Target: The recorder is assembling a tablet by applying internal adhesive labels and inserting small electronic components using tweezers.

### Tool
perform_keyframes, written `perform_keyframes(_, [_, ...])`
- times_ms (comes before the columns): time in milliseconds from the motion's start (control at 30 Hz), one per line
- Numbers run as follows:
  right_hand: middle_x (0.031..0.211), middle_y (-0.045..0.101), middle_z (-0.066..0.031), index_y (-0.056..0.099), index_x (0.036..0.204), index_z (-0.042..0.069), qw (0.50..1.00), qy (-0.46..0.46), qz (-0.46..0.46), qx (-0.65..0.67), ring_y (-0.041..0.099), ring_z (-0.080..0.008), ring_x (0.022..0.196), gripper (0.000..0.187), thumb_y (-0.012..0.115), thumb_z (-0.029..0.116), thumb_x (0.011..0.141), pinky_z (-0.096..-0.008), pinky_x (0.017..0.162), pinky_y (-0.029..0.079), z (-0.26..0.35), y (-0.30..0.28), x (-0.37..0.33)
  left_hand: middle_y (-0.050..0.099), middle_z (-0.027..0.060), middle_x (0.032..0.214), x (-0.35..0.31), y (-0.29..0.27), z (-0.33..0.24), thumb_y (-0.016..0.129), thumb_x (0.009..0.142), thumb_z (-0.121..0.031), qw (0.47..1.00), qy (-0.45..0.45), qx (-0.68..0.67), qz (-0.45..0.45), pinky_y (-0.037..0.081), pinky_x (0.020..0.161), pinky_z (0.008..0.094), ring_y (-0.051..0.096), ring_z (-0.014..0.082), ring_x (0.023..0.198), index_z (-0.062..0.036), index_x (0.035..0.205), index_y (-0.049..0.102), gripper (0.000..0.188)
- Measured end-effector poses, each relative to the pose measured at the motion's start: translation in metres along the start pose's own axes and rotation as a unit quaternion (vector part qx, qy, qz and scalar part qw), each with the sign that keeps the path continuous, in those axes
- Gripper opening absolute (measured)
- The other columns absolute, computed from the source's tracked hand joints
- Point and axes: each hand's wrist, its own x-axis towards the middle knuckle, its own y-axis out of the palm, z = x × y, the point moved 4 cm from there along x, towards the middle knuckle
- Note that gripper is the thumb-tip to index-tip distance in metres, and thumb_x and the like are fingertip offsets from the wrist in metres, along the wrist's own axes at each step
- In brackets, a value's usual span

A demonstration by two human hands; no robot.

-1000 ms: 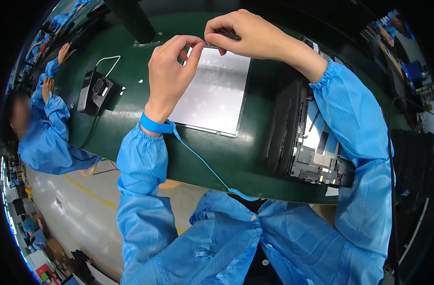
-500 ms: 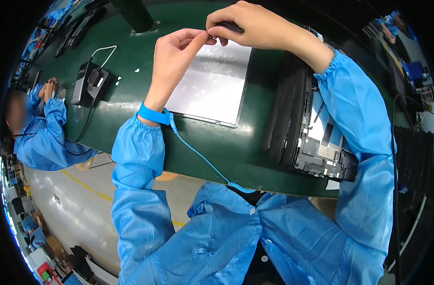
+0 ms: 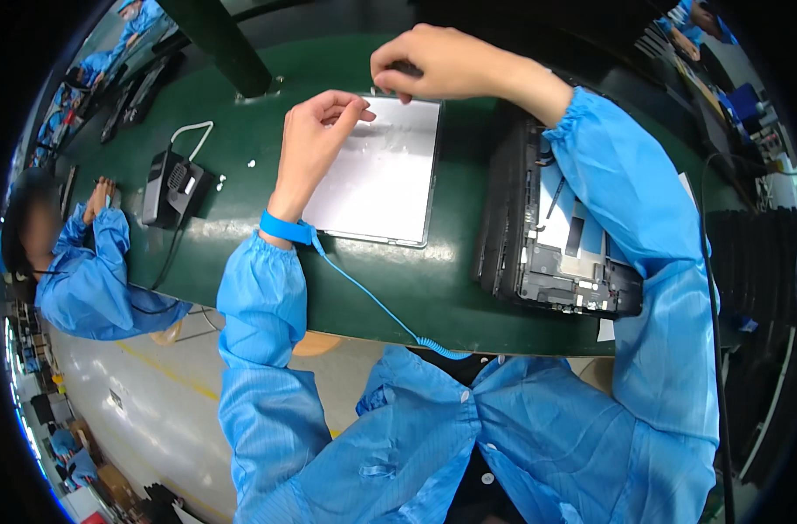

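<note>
My left hand [image 3: 316,131] is raised over the far left part of a flat white rectangular panel [image 3: 372,188]. Its thumb and fingers are pinched together; whatever may be between the tips is too small to make out. A blue wrist strap [image 3: 285,229] with a coiled cord circles that wrist. My right hand [image 3: 433,65] is curled above the panel's far edge, closed round a small dark object [image 3: 405,68] mostly hidden by the fingers. A gap separates the two hands. The panel lies on the green table [image 3: 398,297], with faint marks on its surface.
To the right, under my right forearm, sits a stack of opened black laptop bases [image 3: 547,253]. A black and grey device [image 3: 173,188] with a white loop stands at left. A green post [image 3: 228,52] rises behind it. Another person [image 3: 84,271] sits at the left.
My hands have come apart: earlier their fingertips met above the panel's far edge. The right hand still holds the dark object. The view has shifted slightly.
</note>
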Motion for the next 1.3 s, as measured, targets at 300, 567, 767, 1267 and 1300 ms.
perform_keyframes(300, [0.065, 0.067, -0.0028, 0.069, 0.090, 0.008, 0.999, -0.006, 0.024, -0.020, 0.065, -0.0196, 0.062, 0.018, 0.055, 0.020, 0.093, -0.0329, 0.064, 0.051, 0.008, 0.005, -0.006, 0.075, 0.0078, 0.084, 0.000, 0.011, -0.010, 0.062, 0.095, -0.016, 0.999, 0.022, -0.035, 0.008, 0.051, 0.072, 0.0225, 0.068, 0.0083, 0.080, 0.0048, 0.098, 0.069, 0.022])
perform_keyframes(567, [0.068, 0.068, -0.0036, 0.069, 0.091, 0.008, 0.999, -0.011, 0.038, -0.004, 0.065, -0.0198, 0.064, 0.018, 0.056, 0.020, 0.094, -0.0327, 0.064, 0.051, 0.009, 0.007, -0.004, 0.074, 0.0061, 0.091, 0.004, 0.012, 0.002, 0.059, 0.099, -0.022, 0.997, -0.020, -0.058, 0.046, 0.046, 0.072, 0.0202, 0.064, 0.0063, 0.083, 0.0010, 0.105, 0.067, 0.025])
perform_keyframes(767, [0.076, 0.070, -0.0052, 0.069, 0.094, 0.009, 0.997, -0.021, 0.021, -0.074, 0.068, -0.0224, 0.072, 0.018, 0.060, 0.023, 0.094, -0.0344, 0.068, 0.053, 0.006, 0.004, -0.004, 0.073, 0.0048, 0.083, 0.005, 0.010, 0.013, 0.060, 0.096, -0.017, 0.994, -0.022, -0.092, 0.059, 0.049, 0.073, 0.0228, 0.066, 0.0082, 0.079, 0.0020, 0.098, 0.066, 0.020])
perform_keyframes(1267, [0.081, 0.070, -0.0048, 0.069, 0.095, 0.010, 0.980, -0.008, -0.129, -0.154, 0.068, -0.0249, 0.074, 0.020, 0.061, 0.028, 0.096, -0.0360, 0.068, 0.053, 0.026, -0.114, -0.110, 0.061, 0.0099, 0.064, 0.001, 0.004, -0.005, 0.070, 0.083, -0.024, 0.962, 0.041, 0.257, 0.082, 0.045, 0.057, 0.0336, 0.058, 0.0222, 0.058, -0.0019, 0.081, 0.069, 0.022])
perform_keyframes(1300, [0.080, 0.070, -0.0046, 0.069, 0.095, 0.011, 0.976, 0.005, -0.145, -0.160, 0.068, -0.0246, 0.073, 0.021, 0.061, 0.031, 0.096, -0.0356, 0.068, 0.053, 0.026, -0.120, -0.125, 0.060, 0.0101, 0.065, 0.001, 0.003, 0.000, 0.069, 0.084, -0.022, 0.963, 0.054, 0.244, 0.096, 0.045, 0.058, 0.0330, 0.057, 0.0211, 0.059, -0.0019, 0.081, 0.068, 0.020])
